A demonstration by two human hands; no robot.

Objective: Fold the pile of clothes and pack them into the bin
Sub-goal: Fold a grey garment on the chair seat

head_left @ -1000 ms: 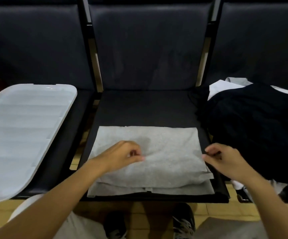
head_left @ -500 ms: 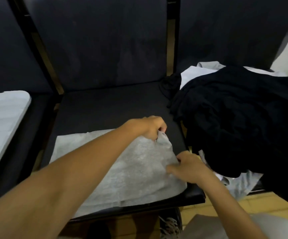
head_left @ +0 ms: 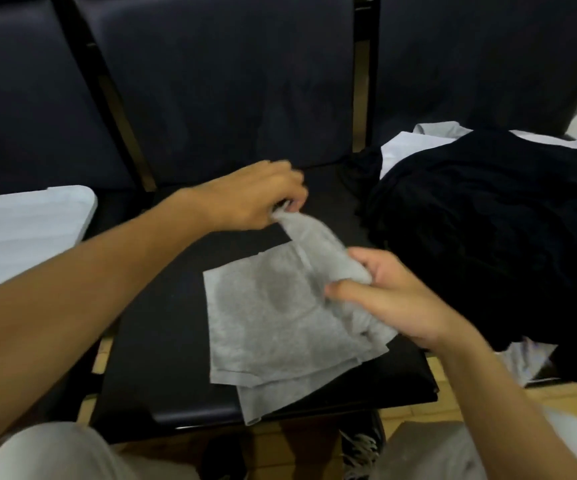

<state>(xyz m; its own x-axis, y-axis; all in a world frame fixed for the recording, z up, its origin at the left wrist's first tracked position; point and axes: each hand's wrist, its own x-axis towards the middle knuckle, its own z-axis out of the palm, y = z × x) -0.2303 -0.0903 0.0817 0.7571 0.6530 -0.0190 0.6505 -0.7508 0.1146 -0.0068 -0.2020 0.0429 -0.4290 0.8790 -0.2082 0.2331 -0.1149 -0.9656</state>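
I am pinching the far corner of the grey cloth in my left hand, that grip closed tight and lifted off the seat. My right hand is gripping the cloth's right edge, fingers and thumb curled round a bunched fold. The cloth is soft, matte and faintly fuzzy, lying in squared layers on the smooth black seat of the middle chair, its near corner hanging over the front edge. On the right seat the clothes pile is slumping: a crumpled black garment over white fabric. At far left a white, ribbed plastic lid with rounded corners is resting flat.
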